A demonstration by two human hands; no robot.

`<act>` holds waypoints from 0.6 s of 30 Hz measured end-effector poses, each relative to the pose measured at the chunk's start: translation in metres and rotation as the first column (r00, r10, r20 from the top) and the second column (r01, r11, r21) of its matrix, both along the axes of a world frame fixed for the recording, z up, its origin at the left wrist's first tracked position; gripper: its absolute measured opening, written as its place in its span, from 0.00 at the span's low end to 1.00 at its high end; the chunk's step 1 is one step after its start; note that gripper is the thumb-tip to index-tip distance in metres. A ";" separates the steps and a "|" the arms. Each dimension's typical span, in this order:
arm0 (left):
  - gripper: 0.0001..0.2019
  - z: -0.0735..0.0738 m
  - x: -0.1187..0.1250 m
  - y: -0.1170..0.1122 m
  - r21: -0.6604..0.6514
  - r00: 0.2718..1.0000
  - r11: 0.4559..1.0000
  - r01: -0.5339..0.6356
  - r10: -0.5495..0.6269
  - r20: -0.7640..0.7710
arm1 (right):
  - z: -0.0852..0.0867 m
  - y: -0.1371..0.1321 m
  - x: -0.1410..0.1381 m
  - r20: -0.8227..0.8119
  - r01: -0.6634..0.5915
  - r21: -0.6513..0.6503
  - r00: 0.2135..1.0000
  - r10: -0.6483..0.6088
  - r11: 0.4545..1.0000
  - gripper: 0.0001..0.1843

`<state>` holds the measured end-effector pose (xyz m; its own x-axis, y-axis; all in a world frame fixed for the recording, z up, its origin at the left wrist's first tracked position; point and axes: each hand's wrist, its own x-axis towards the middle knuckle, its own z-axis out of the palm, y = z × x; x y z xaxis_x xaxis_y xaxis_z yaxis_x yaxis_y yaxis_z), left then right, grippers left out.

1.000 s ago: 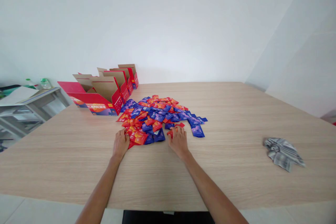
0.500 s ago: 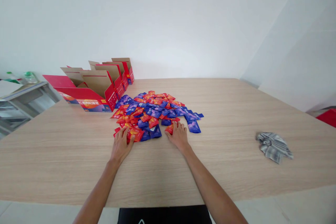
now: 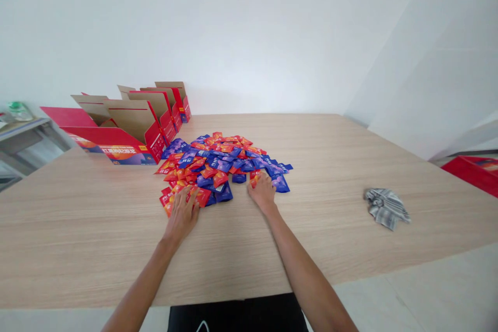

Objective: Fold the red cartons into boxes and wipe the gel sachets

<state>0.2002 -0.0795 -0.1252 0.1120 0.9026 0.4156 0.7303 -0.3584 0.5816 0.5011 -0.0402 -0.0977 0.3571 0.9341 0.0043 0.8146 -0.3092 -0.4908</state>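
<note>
A loose heap of red and blue-purple sachets (image 3: 220,164) lies on the wooden table. At its near left edge, my left hand (image 3: 182,213) rests with fingers spread over red sachets (image 3: 203,196). My right hand (image 3: 262,193) is at the near right side of the heap, its fingers closed about a red sachet (image 3: 254,176), which they partly cover. Just right of those fingers is a flat blue sachet (image 3: 280,183).
Open red cardboard boxes (image 3: 128,154) with raised flaps stand in a row at the back left. A striped grey cloth (image 3: 386,207) lies crumpled on the right. Further right is a red box (image 3: 472,170); a side table (image 3: 27,128) stands at far left.
The view has turned to the right. My right hand has slid the red sachet forward and right, nearer the blue sachets. My left hand stays on the red sachets.
</note>
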 end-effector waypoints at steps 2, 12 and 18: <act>0.19 0.006 0.016 -0.010 -0.026 0.995 0.997 0.069 -0.067 0.078 | -0.001 0.001 0.010 -0.069 -0.012 -0.026 0.998 0.010 1.000 0.26; 0.16 -0.007 0.130 -0.019 -0.424 0.761 0.801 0.422 -0.059 0.646 | -0.007 -0.032 0.044 -0.455 -0.209 0.115 0.858 0.239 0.971 0.08; 0.27 0.000 0.158 -0.016 -0.444 0.534 0.678 0.585 0.091 0.841 | -0.015 -0.063 0.026 -0.570 -0.323 0.248 0.714 0.407 0.914 0.07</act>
